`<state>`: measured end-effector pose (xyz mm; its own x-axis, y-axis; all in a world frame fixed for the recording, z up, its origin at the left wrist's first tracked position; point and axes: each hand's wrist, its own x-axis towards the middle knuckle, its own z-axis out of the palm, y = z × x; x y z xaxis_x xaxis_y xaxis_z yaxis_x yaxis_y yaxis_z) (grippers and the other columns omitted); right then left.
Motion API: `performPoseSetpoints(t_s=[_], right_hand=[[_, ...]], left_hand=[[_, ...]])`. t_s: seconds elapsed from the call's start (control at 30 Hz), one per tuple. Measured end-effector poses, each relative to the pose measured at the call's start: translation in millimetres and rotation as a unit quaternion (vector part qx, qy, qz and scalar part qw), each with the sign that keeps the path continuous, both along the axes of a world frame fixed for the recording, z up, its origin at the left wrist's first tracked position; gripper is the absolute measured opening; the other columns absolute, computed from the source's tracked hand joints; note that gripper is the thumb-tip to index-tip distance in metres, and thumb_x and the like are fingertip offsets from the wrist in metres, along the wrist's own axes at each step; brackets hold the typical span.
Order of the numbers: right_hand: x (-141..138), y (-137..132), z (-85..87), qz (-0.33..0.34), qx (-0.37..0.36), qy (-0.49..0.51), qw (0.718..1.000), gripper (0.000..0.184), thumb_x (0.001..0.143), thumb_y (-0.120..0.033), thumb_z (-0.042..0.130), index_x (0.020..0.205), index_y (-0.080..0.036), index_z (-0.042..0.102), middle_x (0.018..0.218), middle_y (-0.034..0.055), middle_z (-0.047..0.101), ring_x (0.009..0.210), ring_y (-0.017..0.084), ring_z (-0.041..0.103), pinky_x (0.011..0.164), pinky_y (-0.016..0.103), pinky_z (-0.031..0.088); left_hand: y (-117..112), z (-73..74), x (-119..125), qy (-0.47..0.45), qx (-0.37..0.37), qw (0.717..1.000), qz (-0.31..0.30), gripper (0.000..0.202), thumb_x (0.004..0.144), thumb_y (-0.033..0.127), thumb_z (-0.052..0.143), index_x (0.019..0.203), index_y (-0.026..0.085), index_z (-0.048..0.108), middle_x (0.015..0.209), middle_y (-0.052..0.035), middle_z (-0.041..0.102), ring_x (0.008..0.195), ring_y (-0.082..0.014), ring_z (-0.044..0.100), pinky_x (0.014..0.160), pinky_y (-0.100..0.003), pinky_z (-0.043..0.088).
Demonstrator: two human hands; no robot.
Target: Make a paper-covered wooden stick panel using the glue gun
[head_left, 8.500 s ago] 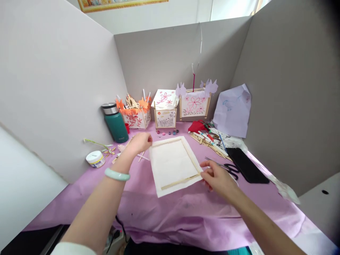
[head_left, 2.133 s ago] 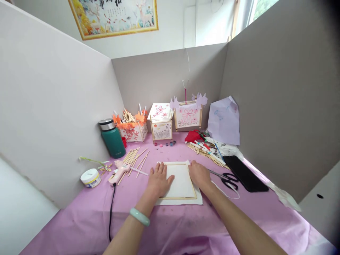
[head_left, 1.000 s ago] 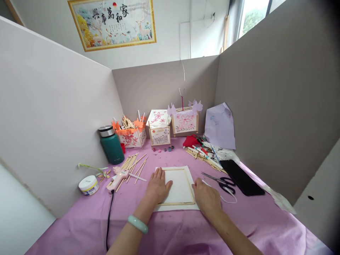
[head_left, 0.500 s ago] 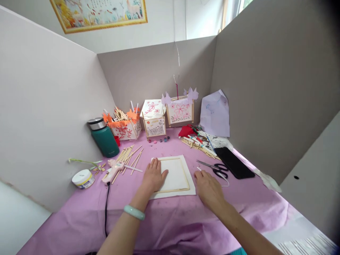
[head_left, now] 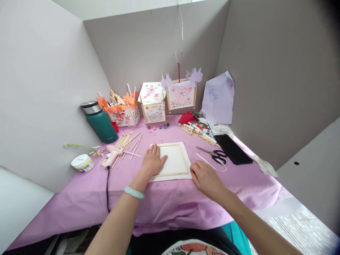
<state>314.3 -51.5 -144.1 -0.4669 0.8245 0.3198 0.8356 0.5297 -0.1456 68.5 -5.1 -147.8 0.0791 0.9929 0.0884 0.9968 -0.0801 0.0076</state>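
A sheet of white paper (head_left: 174,161) lies on the cloth, with a square frame of thin wooden sticks (head_left: 171,174) on top of it. My left hand (head_left: 153,160) rests flat over the left side of both, fingers stretched out and thumb apart. Beside the paper's lower right corner is my right hand (head_left: 203,176), its fingers curled together. Whatever its fingertips may pinch is hidden. Just beyond it a thin white strip (head_left: 212,166) curves over the cloth, near the black-handled scissors (head_left: 214,153).
A pink glue gun (head_left: 113,156), loose sticks (head_left: 124,141) and a white tub (head_left: 83,163) lie left. A green bottle (head_left: 101,124) leans there. Decorated paper boxes (head_left: 154,111) stand behind. A black phone (head_left: 233,149) and markers (head_left: 200,130) lie right. Grey panels enclose the table.
My right hand has let go of the white strip, which now lies on the cloth, and has moved to the paper's corner. My left hand stays put. The view has tilted down.
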Motion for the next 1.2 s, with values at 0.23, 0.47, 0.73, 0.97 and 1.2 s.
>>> performPoseSetpoints(t_s=[0.23,0.47,0.73,0.97,1.2], right_hand=[[2,-4,1.6,0.031,0.027,0.025,0.999,0.019,0.092,-0.017,0.043,0.085,-0.016,0.06,0.086,0.0061,0.057,0.085,0.018,0.05,0.078,0.028,0.034],[8,-3,-2.0,0.032,0.044,0.047,0.997,0.017,0.09,-0.019,0.043,0.083,-0.016,0.058,0.084,0.0059,0.057,0.083,0.018,0.051,0.076,0.028,0.035],[2,1,-22.9,0.008,0.06,0.093,0.994,0.021,0.091,-0.023,0.041,0.081,-0.017,0.058,0.08,0.0055,0.057,0.078,0.018,0.052,0.073,0.028,0.036],[3,1,-22.1,0.007,0.046,0.109,0.993,0.021,0.092,-0.025,0.041,0.081,-0.018,0.058,0.081,0.0049,0.058,0.078,0.017,0.053,0.072,0.028,0.036],[1,0,-20.6,-0.005,0.039,0.115,0.993,0.023,0.092,-0.028,0.041,0.08,-0.018,0.057,0.08,0.0047,0.058,0.077,0.017,0.053,0.072,0.028,0.036]], left_hand=[[0,-0.9,-1,-0.007,0.003,1.0,-0.001,0.071,0.094,0.053,0.021,0.143,0.003,0.03,0.153,-0.0185,0.022,0.143,-0.0296,0.015,0.115,-0.044,0.018],[0,-4.0,-1,-0.018,0.003,1.0,-0.002,0.072,0.093,0.054,0.022,0.143,0.003,0.029,0.153,-0.0182,0.02,0.143,-0.0295,0.014,0.115,-0.044,0.017],[1,17.6,-16,-0.156,-0.046,0.987,-0.014,0.066,0.096,0.051,0.016,0.146,0.007,0.025,0.154,-0.0152,0.019,0.143,-0.0236,0.015,0.116,-0.042,0.019],[-51,33.0,-30,-0.206,0.044,0.977,-0.019,0.053,0.098,0.039,0.024,0.143,0.012,0.032,0.153,-0.0106,0.027,0.142,-0.0184,0.022,0.116,-0.037,0.023],[-120,7.5,-34,-0.247,0.209,0.945,-0.054,0.021,0.091,0.021,0.045,0.093,0.018,0.066,0.097,-0.0081,0.064,0.094,-0.0194,0.058,0.085,-0.036,0.049]])
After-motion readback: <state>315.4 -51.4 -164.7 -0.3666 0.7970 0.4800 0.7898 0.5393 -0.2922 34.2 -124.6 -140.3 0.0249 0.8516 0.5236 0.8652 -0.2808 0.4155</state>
